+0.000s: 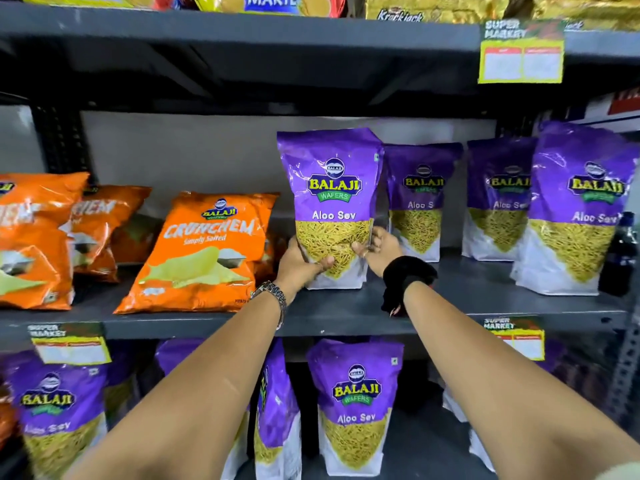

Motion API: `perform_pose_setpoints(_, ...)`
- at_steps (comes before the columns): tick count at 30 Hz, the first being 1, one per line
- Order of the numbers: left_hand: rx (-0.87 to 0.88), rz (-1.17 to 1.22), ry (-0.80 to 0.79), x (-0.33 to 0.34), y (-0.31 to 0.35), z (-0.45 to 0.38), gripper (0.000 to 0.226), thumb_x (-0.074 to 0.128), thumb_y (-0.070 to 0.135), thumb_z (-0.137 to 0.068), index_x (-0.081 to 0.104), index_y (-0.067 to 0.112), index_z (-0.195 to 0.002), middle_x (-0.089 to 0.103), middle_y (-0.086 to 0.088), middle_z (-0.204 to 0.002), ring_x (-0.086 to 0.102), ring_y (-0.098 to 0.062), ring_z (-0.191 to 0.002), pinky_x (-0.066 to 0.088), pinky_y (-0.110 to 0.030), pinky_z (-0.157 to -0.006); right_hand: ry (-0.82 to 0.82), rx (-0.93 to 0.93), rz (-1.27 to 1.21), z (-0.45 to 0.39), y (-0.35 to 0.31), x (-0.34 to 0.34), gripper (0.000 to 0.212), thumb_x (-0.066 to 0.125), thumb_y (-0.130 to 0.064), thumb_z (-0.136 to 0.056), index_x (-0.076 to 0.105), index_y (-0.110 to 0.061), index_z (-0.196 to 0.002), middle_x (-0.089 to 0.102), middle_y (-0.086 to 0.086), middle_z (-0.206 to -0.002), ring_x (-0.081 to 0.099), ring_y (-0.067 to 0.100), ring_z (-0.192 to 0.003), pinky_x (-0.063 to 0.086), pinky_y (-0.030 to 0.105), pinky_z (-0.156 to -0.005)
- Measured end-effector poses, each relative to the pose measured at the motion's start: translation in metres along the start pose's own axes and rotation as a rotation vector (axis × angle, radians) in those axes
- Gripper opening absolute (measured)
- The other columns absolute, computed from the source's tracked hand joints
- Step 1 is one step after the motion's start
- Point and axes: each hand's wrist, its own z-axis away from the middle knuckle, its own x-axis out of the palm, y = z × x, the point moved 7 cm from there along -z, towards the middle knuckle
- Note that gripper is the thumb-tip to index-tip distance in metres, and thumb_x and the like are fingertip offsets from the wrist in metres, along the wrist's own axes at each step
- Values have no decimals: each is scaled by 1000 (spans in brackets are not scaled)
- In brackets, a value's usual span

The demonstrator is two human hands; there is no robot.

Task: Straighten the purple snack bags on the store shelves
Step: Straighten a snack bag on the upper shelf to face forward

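Observation:
A purple Aloo Sev bag (pixel 330 188) stands upright on the middle shelf (pixel 346 320), facing forward. My left hand (pixel 301 265) grips its lower left edge and my right hand (pixel 379 249) grips its lower right edge. To its right stand three more purple bags: one set back (pixel 420 199), another (pixel 498 199) beside it, and a large one nearer the front (pixel 575 209). On the lower shelf, one purple bag (pixel 355 407) stands facing forward, one (pixel 277 410) is turned sideways, and another (pixel 59 410) stands at the left.
Orange Crunchem bags (pixel 204 251) lean on the middle shelf to the left of my hands, with more (pixel 34 237) at the far left. Price tags (pixel 521 51) hang from shelf edges. A dark bottle (pixel 621 254) stands at the far right.

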Motion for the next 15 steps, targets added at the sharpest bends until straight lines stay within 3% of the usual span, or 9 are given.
perform_pose_setpoints(2, 23, -24, 56, -3, 4, 10, 74, 79, 23, -72, 41, 9, -134, 56, -10, -134, 52, -19, -123, 42, -27, -99, 56, -7, 45, 9, -2, -4, 48, 67, -5, -78, 47, -4, -122, 63, 23, -107, 59, 30, -106, 44, 44, -104)
perform_pose_setpoints(5, 116, -45, 189, -16, 6, 34, 72, 68, 27, -82, 33, 6, -142, 43, -10, -147, 40, -21, -136, 33, -33, -113, 184, -104, -107, 48, -22, -9, 49, 62, -4, -82, 44, -5, -128, 57, 19, -127, 51, 27, -121, 39, 26, -100)
perform_pose_setpoints(9, 389, -6, 264, -36, 9, 93, 39, 53, 20, -87, 50, 16, -125, 57, -2, -126, 55, -14, -118, 43, -27, -103, 248, -260, -344, 119, -38, -4, 30, 58, 0, -83, 54, -12, -111, 61, 1, -106, 57, 10, -96, 48, 14, -82)
perform_pose_setpoints(13, 419, 20, 321, -62, -10, 147, 23, 50, 10, -92, 53, 18, -112, 65, 1, -109, 61, -3, -96, 46, -12, -84, 221, -243, -387, 175, -15, 22, 26, 56, -1, -84, 58, -25, -93, 65, 6, -102, 58, 3, -81, 47, 20, -75)
perform_pose_setpoints(15, 379, 10, 335, -73, -34, 165, 21, 49, 10, -92, 53, 19, -111, 65, 0, -105, 60, -3, -91, 45, -8, -77, 193, -185, -358, 191, 9, 39, 25, 56, 0, -84, 57, -23, -93, 65, 7, -99, 59, 3, -82, 47, 19, -72)
